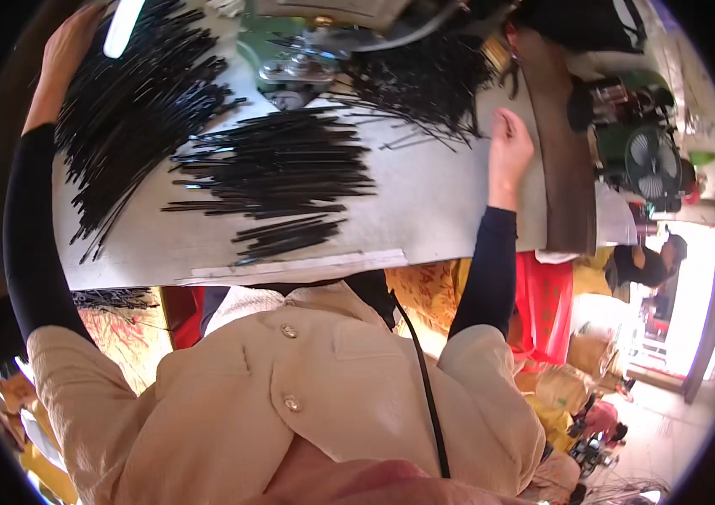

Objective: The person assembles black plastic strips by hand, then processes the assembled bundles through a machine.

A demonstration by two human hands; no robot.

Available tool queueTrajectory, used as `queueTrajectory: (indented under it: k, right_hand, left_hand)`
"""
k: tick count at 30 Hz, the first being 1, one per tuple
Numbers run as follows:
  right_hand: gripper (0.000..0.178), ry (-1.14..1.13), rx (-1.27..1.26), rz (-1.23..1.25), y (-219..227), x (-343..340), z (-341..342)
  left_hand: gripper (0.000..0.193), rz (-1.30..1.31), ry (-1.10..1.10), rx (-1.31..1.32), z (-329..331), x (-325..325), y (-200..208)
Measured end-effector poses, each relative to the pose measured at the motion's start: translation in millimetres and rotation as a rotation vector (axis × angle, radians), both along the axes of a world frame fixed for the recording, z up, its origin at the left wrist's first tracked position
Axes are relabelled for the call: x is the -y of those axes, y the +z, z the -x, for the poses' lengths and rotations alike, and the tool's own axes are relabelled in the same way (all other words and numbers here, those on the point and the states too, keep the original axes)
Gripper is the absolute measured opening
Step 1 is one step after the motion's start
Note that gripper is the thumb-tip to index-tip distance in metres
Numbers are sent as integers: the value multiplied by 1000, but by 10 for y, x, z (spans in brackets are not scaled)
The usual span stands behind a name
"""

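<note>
My left hand (pixel 69 44) reaches to the far left, beside a large pile of thin black strips (pixel 134 109); its fingertips run into the dark rim, so their grip is hidden. Over the right side of the table, my right hand (pixel 512 150) is closed, thumb and fingers pressed together. Whatever it may hold does not show. A looser, tangled heap of black strips (pixel 416 80) lies just left of it. Between the hands, a flatter stack of black strips (pixel 277 160) lies crosswise, with a smaller bundle of strips (pixel 286 236) nearer me.
A green machine with a metal plate (pixel 290 71) stands at the table's far middle. The pale table (pixel 425 202) has a white strip (pixel 315 268) along its near edge. To the right are a fan (pixel 653 162), red cloth (pixel 547 311) and other people in the background.
</note>
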State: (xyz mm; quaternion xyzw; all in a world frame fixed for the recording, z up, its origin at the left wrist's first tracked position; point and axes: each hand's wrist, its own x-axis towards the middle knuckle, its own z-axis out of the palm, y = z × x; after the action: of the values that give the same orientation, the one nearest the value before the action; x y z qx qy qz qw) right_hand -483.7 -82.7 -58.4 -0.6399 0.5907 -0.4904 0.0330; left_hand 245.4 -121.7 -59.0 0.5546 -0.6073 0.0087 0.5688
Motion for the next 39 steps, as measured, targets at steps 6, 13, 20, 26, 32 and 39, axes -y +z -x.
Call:
queueTrajectory:
  k: [6, 13, 20, 26, 32, 39]
  right_hand:
    - [17, 18, -144, -51, 78, -155, -47]
    - [18, 81, -280, -172, 113, -119, -164]
    - [13, 153, -227, -63, 157, -130, -258]
    - [14, 205, -184, -305, 318, -290, -353]
    - [15, 262, -286, -426, 313, -288, -395]
    - [9, 288, -303, -306, 293, -294, -385]
  left_hand:
    - [28, -428, 279, 941, 1420, -550, 603]
    - [39, -447, 102, 649, 1720, -844, 521]
    - [37, -363, -22, 613, 1809, -869, 381]
    - [36, -501, -58, 486, 1919, -892, 354]
    - [35, -419, -29, 568, 1882, -982, 314]
    - [20, -372, 25, 505, 2389, -1241, 704]
